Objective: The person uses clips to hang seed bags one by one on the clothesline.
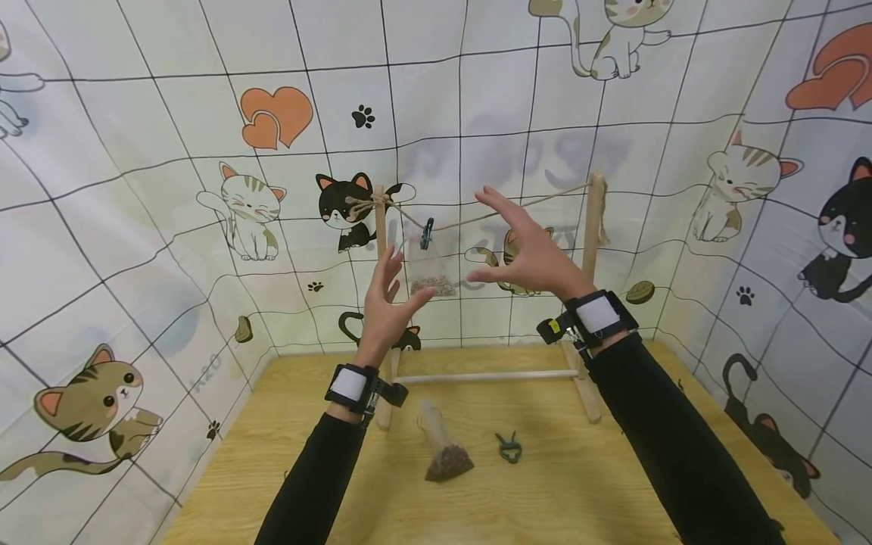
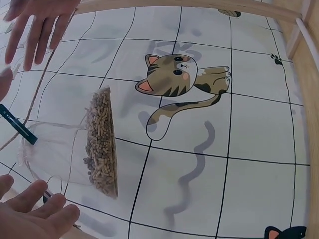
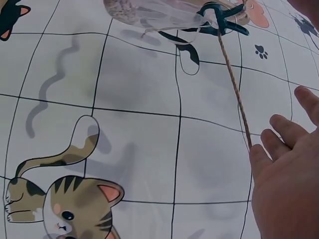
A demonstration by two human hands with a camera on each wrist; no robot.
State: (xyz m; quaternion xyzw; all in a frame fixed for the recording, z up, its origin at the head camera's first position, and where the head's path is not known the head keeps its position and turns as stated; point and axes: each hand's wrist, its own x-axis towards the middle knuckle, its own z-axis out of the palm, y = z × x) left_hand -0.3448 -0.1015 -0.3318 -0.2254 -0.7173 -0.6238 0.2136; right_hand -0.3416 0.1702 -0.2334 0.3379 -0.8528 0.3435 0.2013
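A clear bag (image 1: 432, 281) with brown pellets (image 2: 101, 144) in its bottom hangs from a twine line (image 1: 470, 221). A dark green clothespin (image 1: 427, 234) grips the bag's top on the line, seen closer in the right wrist view (image 3: 219, 19). My left hand (image 1: 388, 309) is raised just left of the bag, fingers spread and holding nothing. To the bag's right, my right hand (image 1: 534, 259) is held up with thumb and fingers wide apart, also holding nothing. Neither hand grips the bag.
Twine spans two wooden posts (image 1: 591, 227) of a frame with a pale lower crossbar (image 1: 487, 376). On the wooden table (image 1: 327, 484) lie a second bag of pellets (image 1: 447, 454) and another green clothespin (image 1: 509, 448). Cat-printed cloth (image 1: 436, 98) walls the back and sides.
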